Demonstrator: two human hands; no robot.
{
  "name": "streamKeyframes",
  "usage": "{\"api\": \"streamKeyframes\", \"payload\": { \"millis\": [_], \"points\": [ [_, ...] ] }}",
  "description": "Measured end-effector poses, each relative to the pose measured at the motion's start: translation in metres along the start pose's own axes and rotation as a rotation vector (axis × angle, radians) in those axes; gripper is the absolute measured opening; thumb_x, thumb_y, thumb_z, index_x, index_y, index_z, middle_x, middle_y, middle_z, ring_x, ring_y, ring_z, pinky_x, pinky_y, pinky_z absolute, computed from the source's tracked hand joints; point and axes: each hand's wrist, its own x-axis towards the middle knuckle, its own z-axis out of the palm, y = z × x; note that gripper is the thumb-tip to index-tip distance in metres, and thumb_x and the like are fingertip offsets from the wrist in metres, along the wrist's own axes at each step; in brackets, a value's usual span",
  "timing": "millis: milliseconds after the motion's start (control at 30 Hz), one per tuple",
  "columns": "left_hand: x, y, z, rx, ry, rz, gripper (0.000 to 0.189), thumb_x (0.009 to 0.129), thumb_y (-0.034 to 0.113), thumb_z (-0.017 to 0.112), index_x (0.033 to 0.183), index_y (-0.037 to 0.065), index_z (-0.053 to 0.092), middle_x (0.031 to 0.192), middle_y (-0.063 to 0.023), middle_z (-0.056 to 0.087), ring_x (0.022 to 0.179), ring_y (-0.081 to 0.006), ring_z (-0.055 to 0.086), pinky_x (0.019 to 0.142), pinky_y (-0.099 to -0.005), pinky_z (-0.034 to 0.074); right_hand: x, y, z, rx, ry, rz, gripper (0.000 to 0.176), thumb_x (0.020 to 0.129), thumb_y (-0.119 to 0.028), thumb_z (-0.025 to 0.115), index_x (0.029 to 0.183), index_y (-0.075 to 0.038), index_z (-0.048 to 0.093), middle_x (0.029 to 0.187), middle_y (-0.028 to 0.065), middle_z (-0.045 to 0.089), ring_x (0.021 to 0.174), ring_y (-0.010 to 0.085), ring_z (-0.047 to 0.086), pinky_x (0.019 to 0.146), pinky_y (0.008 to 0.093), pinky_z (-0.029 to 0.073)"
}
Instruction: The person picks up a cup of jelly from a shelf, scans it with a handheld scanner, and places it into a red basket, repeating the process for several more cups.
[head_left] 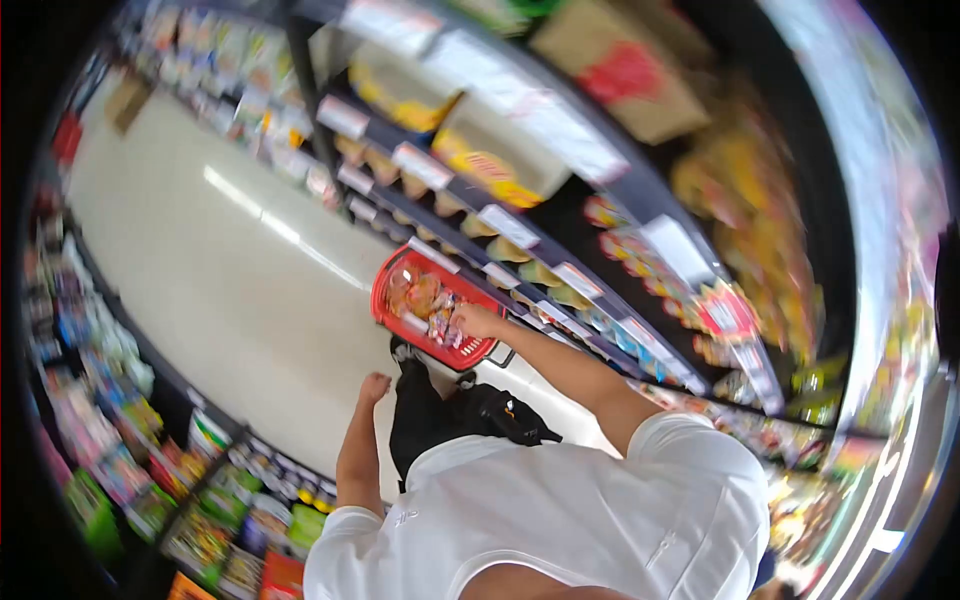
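Note:
A red shopping basket [382,290] sits beside the lower shelves, with round orange-brown items and small pink and white packets [441,330] inside. My right hand [478,320] reaches over the basket's right side, its fingers bunched at the packets, and a packet seems to be between them. Its fingertips are partly hidden among the wrappers. My left hand [375,388] hangs to the left of my dark trousers, fingers curled into a loose fist with nothing visible in it.
Shelves with price tags [508,226] and yellow cartons [490,165] run along the right. More shelves with colourful packets [215,510] line the left. Pale floor [250,260] lies between them. A black bag [505,412] hangs at my waist, and a brown box [128,102] stands far off.

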Motion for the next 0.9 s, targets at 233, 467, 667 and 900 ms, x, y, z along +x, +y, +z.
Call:
{"api": "streamKeyframes", "payload": {
  "millis": [233, 467, 667, 900],
  "points": [
    [0.006, 0.109, -0.107, 0.14, 0.053, -0.1, 0.028, 0.086, 0.021, 0.06, 0.106, 0.002, 0.064, 0.083, -0.0138, 0.069, 0.066, -0.0216, 0.065, 0.056, -0.0367, 0.05, -0.186, -0.015, -0.069, -0.06, 0.582, -0.063, 0.027, 0.085, -0.023, 0.059, 0.107, -0.009, 0.067, 0.093, 0.0173, 0.07, 0.089, 0.0378, 0.067, 0.077, 0.0493, 0.051],
    [-0.011, 0.222, -0.059, 0.402, -0.083, 0.1, 0.031, 0.088, 0.03, 0.058, 0.107, 0.006, 0.064, 0.087, -0.0088, 0.069, 0.07, -0.0194, 0.066, 0.057, -0.0342, 0.05, -0.423, -0.051, -0.061, 0.201, 1.254, -0.215, 0.022, 0.091, -0.021, 0.063, 0.103, -0.004, 0.067, 0.084, 0.0117, 0.07, 0.074, 0.0277, 0.068, 0.066, 0.036, 0.053],
    [-0.054, 0.327, 0.075, 0.841, -0.323, 0.609, 0.039, 0.093, 0.037, 0.059, 0.097, -0.001, 0.067, 0.082, -0.0111, 0.068, 0.075, -0.0217, 0.065, 0.067, -0.0369, 0.05, -0.514, -0.043, -0.08, 0.458, 1.792, -0.201, 0.014, 0.085, -0.008, 0.071, 0.095, 0.001, 0.069, 0.085, 0.0084, 0.071, 0.078, 0.0152, 0.067, 0.073, 0.0295, 0.052],
    [-0.145, 0.358, 0.177, 0.656, -0.351, 0.783, 0.043, 0.092, 0.031, 0.063, 0.119, -0.003, 0.06, 0.108, -0.0167, 0.07, 0.1, -0.0235, 0.067, 0.085, -0.0356, 0.052, -0.53, -0.034, -0.138, 0.19, 1.995, -0.217, 0.041, 0.078, -0.016, 0.079, 0.112, -0.002, 0.062, 0.103, 0.0121, 0.067, 0.095, 0.0221, 0.065, 0.085, 0.0343, 0.051]
  ]
}}
